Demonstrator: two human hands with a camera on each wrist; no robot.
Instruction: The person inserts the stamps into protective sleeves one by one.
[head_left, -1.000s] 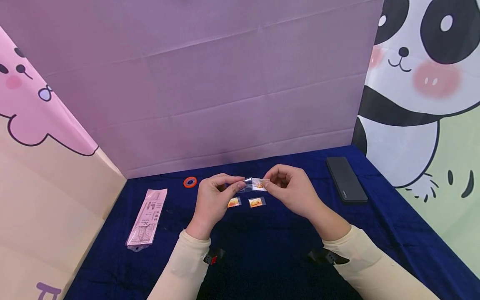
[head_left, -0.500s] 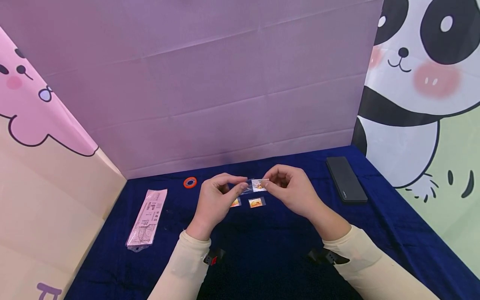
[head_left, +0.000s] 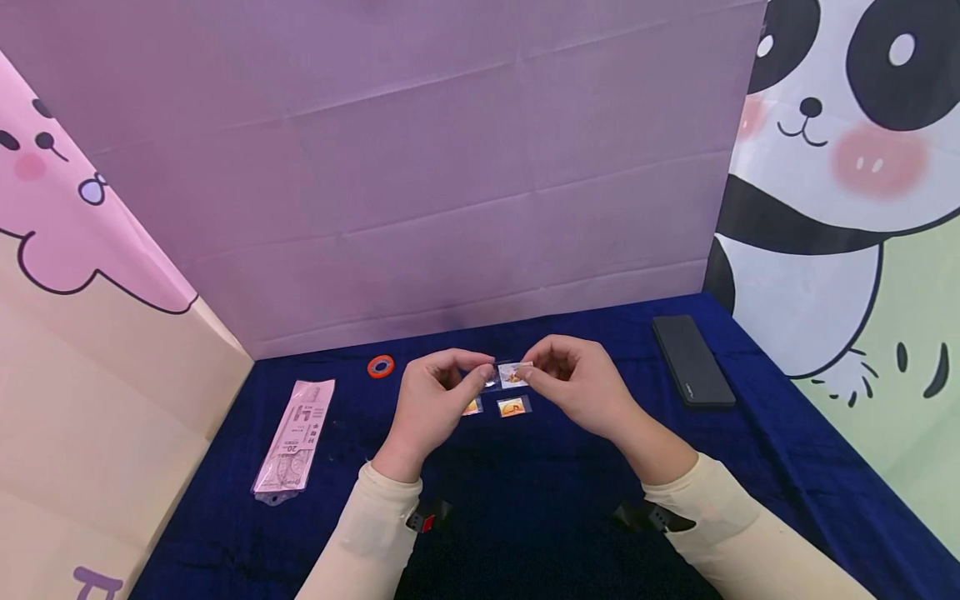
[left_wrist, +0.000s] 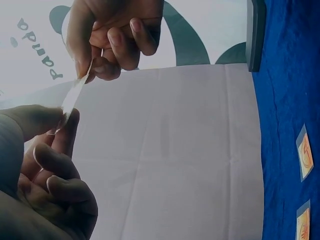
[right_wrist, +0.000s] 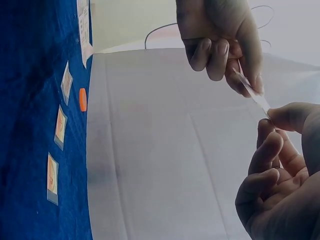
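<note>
Both hands meet over the dark blue cloth in the head view. My left hand pinches the left end of a small clear plastic sleeve between thumb and index finger. At the right end, thumb and index finger of my right hand pinch a stamp-sized picture card with a white ground. Both wrist views show this piece nearly edge-on, held clear of the cloth. Nearer the body lie sleeved orange picture cards, one in plain sight and another partly behind my left fingers. The right wrist view shows a further sleeved card.
A pink printed packet lies at the left of the cloth. Behind my left hand is an orange ring-shaped roll. To the far right rests a long black case. Fabric walls enclose the back and sides.
My right hand has shifted slightly left with the white card, and my left hand slightly right, so the fingertips are closer together. Things lying on the cloth stay put.
</note>
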